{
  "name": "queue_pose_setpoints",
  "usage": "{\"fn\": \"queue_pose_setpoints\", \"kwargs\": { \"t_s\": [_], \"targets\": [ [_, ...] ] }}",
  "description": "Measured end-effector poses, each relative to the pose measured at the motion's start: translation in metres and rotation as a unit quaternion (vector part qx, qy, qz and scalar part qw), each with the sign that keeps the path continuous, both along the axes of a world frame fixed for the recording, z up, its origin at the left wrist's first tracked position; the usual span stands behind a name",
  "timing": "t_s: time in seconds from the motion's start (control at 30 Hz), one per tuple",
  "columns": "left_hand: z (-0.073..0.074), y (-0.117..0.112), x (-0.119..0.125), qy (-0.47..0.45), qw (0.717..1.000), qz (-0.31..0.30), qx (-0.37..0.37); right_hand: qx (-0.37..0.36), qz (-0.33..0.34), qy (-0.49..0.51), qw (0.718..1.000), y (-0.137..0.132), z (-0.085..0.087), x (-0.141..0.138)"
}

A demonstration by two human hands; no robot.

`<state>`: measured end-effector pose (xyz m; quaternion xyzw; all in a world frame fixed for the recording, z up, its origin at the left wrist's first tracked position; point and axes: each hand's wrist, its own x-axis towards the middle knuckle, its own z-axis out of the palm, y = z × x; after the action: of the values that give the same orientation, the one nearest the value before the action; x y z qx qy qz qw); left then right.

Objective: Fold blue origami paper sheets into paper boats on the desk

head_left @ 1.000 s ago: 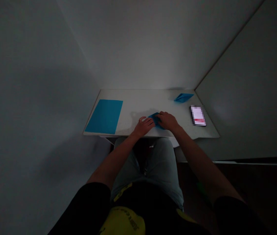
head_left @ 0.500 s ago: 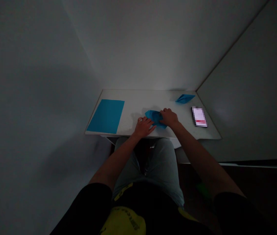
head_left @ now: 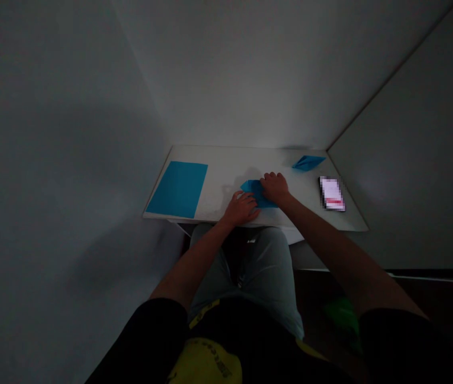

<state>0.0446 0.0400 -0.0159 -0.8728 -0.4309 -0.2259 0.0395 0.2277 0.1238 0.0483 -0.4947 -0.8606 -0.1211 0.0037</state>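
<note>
A partly folded blue paper (head_left: pixel 255 190) lies on the small white table (head_left: pixel 226 170) in front of me. My left hand (head_left: pixel 242 208) rests on its near left edge with the fingers curled down on the paper. My right hand (head_left: pixel 275 186) presses on its right side, fingers bent over the fold. Much of the paper is hidden under both hands.
A flat blue sheet (head_left: pixel 178 189) lies at the table's left. A finished blue folded paper shape (head_left: pixel 308 162) sits at the back right. A lit phone (head_left: pixel 332 194) lies near the right edge. Walls close in on the left, back and right.
More of the blue paper shows on its far left than a second ago. My right hand has shifted slightly toward the far side of it. The left hand stays at the near edge.
</note>
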Motion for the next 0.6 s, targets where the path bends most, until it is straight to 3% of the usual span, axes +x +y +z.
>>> {"fn": "queue_pose_setpoints", "kwargs": {
  "t_s": [0.2,0.4,0.6],
  "targets": [
    [-0.001,0.002,0.000,0.003,1.000,-0.005,-0.008,-0.021,0.019,0.021,0.999,-0.004,0.006,-0.003],
    [-0.002,0.003,-0.001,0.009,1.000,-0.016,-0.018,-0.101,-0.050,0.118,0.987,-0.011,0.005,-0.025],
    [-0.003,0.006,-0.001,0.012,0.999,-0.029,-0.037,-0.089,-0.039,0.079,0.992,-0.015,0.003,-0.039]
  ]
}}
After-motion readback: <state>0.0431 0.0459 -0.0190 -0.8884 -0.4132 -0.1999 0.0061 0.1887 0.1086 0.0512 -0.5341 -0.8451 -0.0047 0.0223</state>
